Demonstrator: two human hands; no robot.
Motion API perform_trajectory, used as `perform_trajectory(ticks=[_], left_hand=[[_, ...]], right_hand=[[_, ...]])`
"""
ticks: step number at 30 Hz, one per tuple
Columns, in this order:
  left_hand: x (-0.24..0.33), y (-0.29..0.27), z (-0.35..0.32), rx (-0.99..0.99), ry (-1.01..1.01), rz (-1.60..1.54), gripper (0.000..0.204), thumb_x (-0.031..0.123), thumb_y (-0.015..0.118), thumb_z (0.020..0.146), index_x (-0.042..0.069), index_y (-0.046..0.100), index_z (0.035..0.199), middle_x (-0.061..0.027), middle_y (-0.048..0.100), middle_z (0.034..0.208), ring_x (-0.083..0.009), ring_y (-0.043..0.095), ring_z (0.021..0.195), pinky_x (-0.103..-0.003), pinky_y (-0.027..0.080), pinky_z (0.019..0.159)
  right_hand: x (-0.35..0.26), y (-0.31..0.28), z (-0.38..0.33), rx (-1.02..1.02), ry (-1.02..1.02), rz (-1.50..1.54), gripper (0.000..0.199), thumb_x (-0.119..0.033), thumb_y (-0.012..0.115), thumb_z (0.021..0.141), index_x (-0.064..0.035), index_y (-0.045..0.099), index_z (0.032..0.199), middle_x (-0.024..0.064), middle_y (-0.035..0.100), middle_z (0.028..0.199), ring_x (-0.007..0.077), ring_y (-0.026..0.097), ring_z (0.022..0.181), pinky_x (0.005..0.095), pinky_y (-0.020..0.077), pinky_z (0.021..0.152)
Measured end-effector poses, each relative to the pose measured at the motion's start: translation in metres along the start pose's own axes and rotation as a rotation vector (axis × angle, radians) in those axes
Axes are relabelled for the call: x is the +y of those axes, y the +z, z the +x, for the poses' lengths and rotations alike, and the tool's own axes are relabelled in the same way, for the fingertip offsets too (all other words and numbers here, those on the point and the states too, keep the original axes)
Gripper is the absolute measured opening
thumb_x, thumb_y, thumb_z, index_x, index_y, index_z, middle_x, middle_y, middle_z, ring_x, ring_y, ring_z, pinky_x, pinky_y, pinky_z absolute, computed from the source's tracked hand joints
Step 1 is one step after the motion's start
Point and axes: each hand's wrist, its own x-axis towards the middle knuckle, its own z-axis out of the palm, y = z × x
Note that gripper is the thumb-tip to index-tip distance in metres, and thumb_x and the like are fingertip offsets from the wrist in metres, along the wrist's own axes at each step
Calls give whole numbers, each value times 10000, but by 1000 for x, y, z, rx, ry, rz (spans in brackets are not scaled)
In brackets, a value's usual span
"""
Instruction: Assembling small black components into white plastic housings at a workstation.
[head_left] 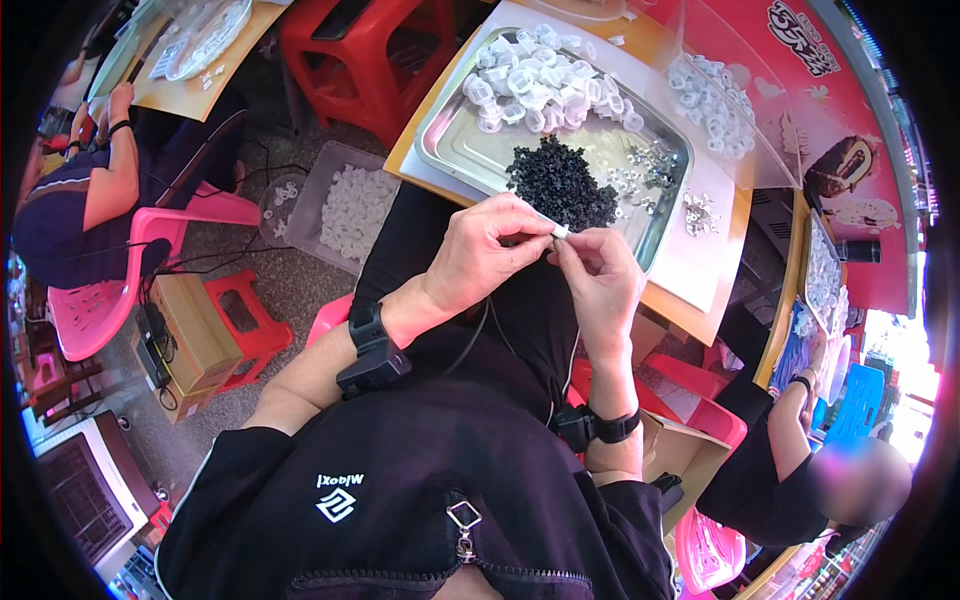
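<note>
My left hand [487, 247] and my right hand [601, 277] meet over my lap, pinching one small white plastic part [561, 231] between their fingertips. Just beyond them lies a metal tray [452, 143] on the table edge. It carries a heap of white plastic rings [535, 80], a pile of small black pieces [560, 183] and scattered little metal bits [650, 170]. Each wrist wears a black band with a device.
A clear bin of white parts [350, 207] stands on the floor at my left, beside a pink chair [130, 290] and red stools [350, 50]. A person sits at the left, another at the lower right. More white rings [715, 95] lie under a clear sheet.
</note>
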Motion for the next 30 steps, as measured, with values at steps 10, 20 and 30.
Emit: perform_trajectory(ticks=[10, 20, 30], left_hand=[[-2, 5, 3, 163, 385, 183, 170, -42, 744, 727, 23, 704, 880, -79, 662, 864, -182, 663, 766, -268, 539, 658], [-4, 2, 4, 105, 223, 163, 238, -23, 732, 754, 18, 685, 984, -96, 638, 986, -172, 658, 816, -261, 542, 712], [-22, -20, 9, 149, -92, -64, 146, 23, 608, 907, -43, 668, 1023, -45, 581, 988, -94, 594, 851, -220, 500, 760]], right_hand=[[-2, -1, 1, 119, -522, -399, 214, 43, 762, 717, -45, 610, 839, 81, 619, 805, 208, 623, 687, 287, 511, 587], [-8, -18, 24, -92, -161, -275, 112, -9, 728, 761, -13, 643, 835, 99, 639, 781, 210, 654, 699, 302, 521, 624], [-35, -168, 187, -101, 28, -4, 144, -88, 632, 874, 13, 647, 977, 74, 666, 839, 136, 649, 770, 253, 526, 686]])
